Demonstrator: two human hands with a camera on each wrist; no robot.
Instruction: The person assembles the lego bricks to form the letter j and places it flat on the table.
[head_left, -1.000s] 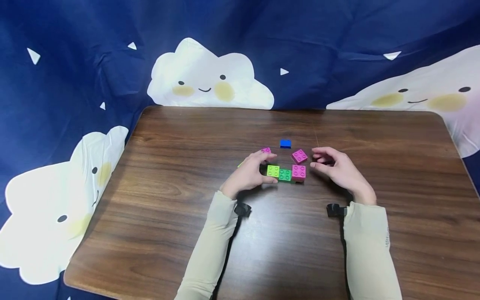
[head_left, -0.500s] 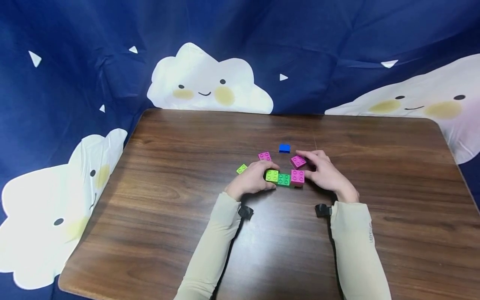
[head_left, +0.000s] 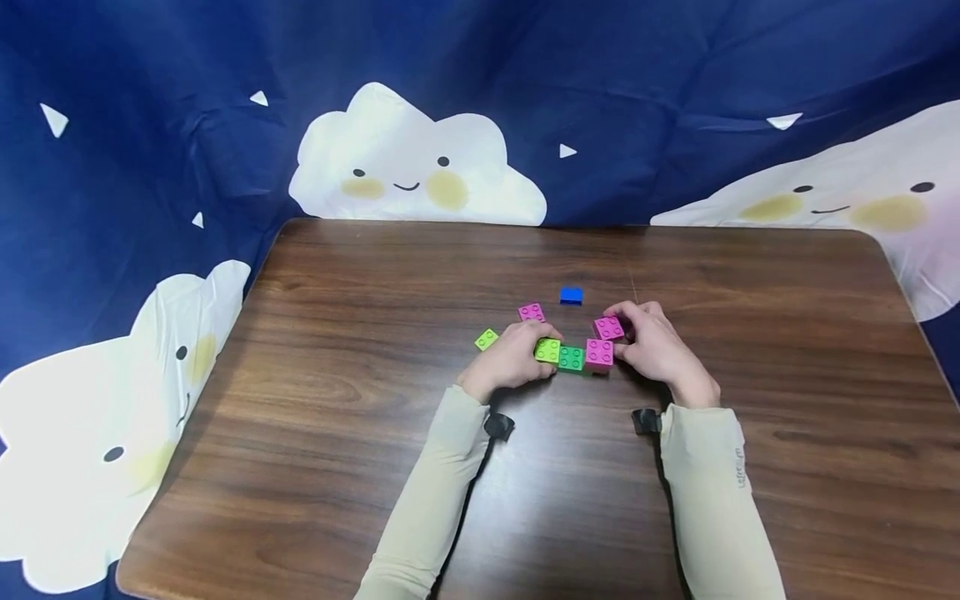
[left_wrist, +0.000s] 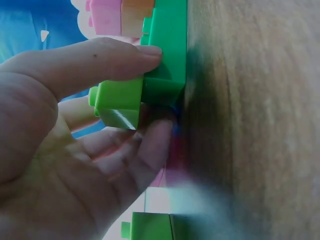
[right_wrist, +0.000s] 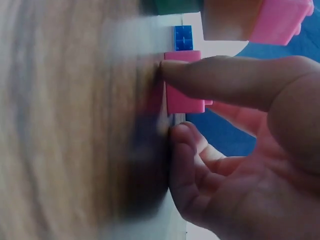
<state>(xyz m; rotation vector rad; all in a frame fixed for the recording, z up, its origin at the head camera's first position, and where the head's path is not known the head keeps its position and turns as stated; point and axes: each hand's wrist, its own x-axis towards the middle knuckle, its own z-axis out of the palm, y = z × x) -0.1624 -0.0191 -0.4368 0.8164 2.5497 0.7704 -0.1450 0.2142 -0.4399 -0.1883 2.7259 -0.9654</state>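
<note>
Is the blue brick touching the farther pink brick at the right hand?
Apart. The head view shows a strip of table between the blue brick and that pink brick.

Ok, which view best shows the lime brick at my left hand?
The left wrist view: the lime brick looms large there, its sides visible, though the left hand covers part. The head view gives its studded top, small; the right wrist view doesn't show it.

Three pink bricks [head_left: 531, 312]; two lime [head_left: 486, 339]; one green [head_left: 572, 359]; one blue [head_left: 572, 295]; one brown [right_wrist: 231, 21]
</note>
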